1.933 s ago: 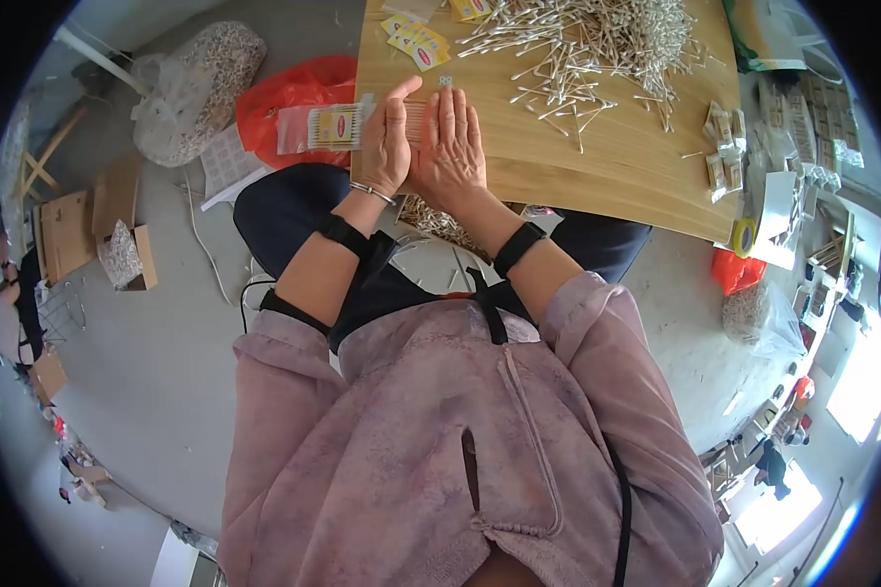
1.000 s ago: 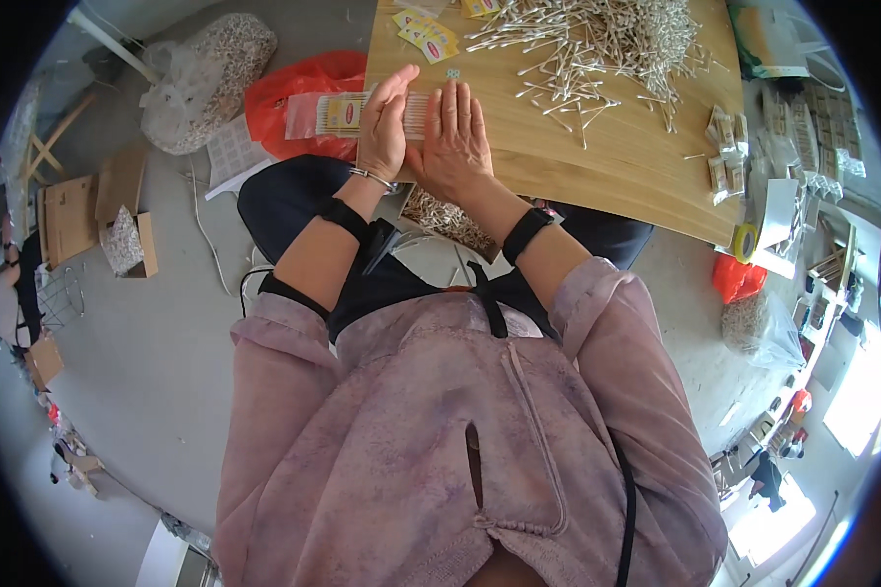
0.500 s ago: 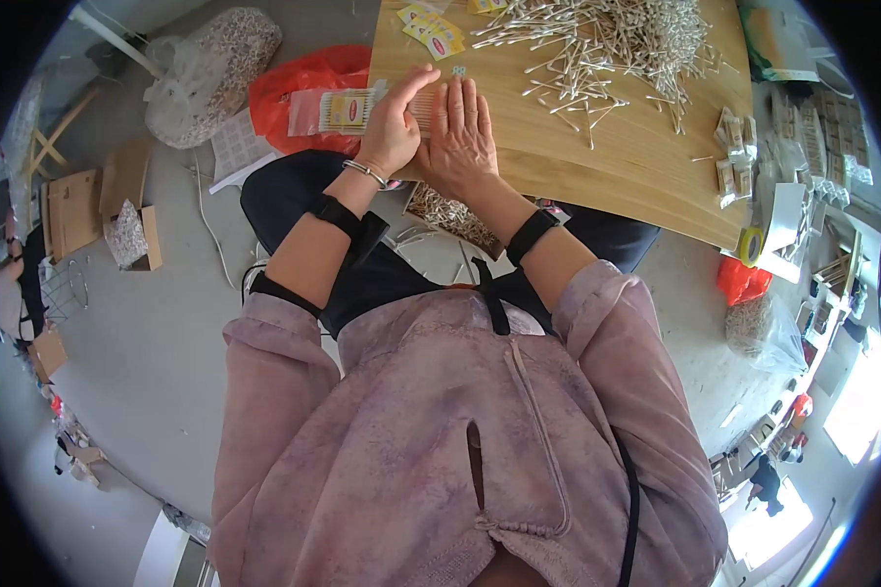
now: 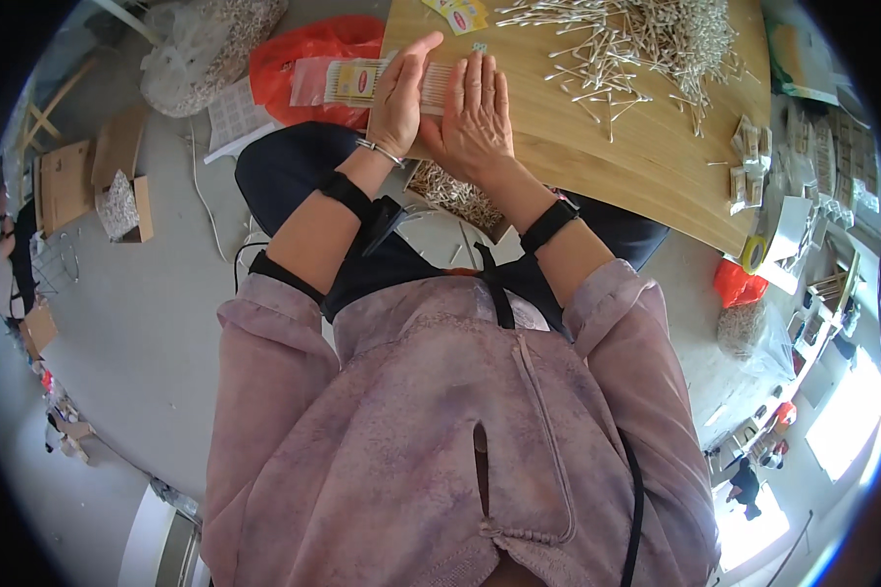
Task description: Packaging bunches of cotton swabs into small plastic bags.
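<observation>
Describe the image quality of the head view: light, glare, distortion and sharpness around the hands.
Head view: even daylight, soft shadows; glare blows out the lower right rim. Fisheye bends the wooden table edge and leaves black corners. The left hand and right hand, on a clear packet of cotton swabs, look sharp; the loose swab pile stays crisp.

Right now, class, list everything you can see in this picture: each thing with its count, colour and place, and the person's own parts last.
Cotton swabs: a large loose pile, white, far side of the table.
Wooden table: one, light brown, in front of the person.
Swab packet: one, clear with a yellow label, at the table's left edge between the hands.
Small packets: several, pale, right edge of the table.
Plastic bag: one, red-orange, on the floor left of the table.
Cardboard boxes: a few, brown, on the floor far left.
Left hand: on the packet.
Right hand: flat beside it.
</observation>
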Motion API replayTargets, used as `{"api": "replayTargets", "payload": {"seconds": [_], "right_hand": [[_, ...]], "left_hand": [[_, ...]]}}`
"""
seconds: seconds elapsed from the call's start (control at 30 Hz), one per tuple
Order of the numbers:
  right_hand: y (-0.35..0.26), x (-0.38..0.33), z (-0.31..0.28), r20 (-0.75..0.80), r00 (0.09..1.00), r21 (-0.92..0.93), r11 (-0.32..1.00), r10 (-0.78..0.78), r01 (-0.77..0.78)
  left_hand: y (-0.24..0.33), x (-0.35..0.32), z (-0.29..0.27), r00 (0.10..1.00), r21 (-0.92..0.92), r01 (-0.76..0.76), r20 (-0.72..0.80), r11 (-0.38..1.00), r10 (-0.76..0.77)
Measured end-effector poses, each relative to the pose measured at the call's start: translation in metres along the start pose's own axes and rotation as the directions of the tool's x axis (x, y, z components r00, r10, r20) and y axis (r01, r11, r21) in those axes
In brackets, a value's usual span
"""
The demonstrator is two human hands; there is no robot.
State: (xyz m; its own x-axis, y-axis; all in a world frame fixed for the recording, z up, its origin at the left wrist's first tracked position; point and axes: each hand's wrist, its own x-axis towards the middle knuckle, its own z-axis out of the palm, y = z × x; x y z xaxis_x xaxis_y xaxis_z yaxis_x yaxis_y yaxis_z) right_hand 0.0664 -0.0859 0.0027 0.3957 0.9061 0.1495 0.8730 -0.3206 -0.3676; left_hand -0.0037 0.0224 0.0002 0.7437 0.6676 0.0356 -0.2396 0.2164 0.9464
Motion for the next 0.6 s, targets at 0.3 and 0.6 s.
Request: {"api": "replayTargets", "payload": {"seconds": [0.3,0.6], "right_hand": [[0.000,0.003,0.001,0.015,1.000,-0.034,0.999,0.015,-0.015],[0.000,0.002,0.002,0.029,0.999,-0.020,0.999,0.027,-0.026]], "left_hand": [[0.000,0.002,0.002,1.000,-0.137,0.007,-0.029,0.990,-0.011],[0.011,-0.006,0.008,0.985,0.209,-0.140,-0.071,0.968,0.158]]}}
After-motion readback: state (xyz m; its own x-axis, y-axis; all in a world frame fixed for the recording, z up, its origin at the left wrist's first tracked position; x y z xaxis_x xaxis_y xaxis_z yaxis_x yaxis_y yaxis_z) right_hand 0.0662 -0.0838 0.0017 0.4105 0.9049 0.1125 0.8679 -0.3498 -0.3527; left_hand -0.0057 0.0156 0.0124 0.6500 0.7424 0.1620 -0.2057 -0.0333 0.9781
